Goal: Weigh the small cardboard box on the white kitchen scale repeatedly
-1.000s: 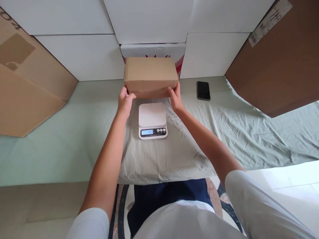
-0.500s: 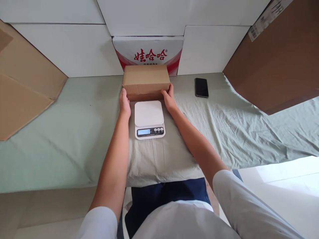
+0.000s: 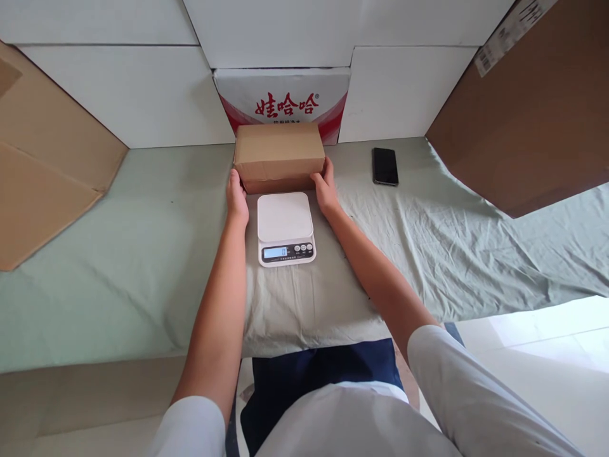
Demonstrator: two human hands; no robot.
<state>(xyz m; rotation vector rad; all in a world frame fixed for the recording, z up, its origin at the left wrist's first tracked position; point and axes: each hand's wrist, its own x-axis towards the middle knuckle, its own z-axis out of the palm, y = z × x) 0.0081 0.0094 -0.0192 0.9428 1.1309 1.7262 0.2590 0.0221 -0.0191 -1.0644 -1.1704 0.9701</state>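
Note:
A closed brown cardboard box [image 3: 280, 147] rests on the cloth right behind a white digital kitchen scale [image 3: 285, 219]. My left hand [image 3: 236, 198] grips the box's left front corner, its thumb up along the edge and the other fingers partly hidden. At the opposite end, my right hand [image 3: 326, 186] holds the right front corner with the thumb on the front face. Nothing lies on the scale's platform, and its lit display [image 3: 275, 252] seems to read 0. Both forearms pass on either side of the scale.
A black phone [image 3: 385, 167] lies on the green cloth [image 3: 143, 254] to the right. Large cardboard pieces stand at the left [image 3: 52, 158] and right [image 3: 537, 114]. Behind the box is a white and red printed carton [image 3: 285, 95], against white panels [image 3: 276, 32].
The scale's display has changed and now seems to show 0. My right hand has shifted very slightly at the box's corner. The box and scale stay in place.

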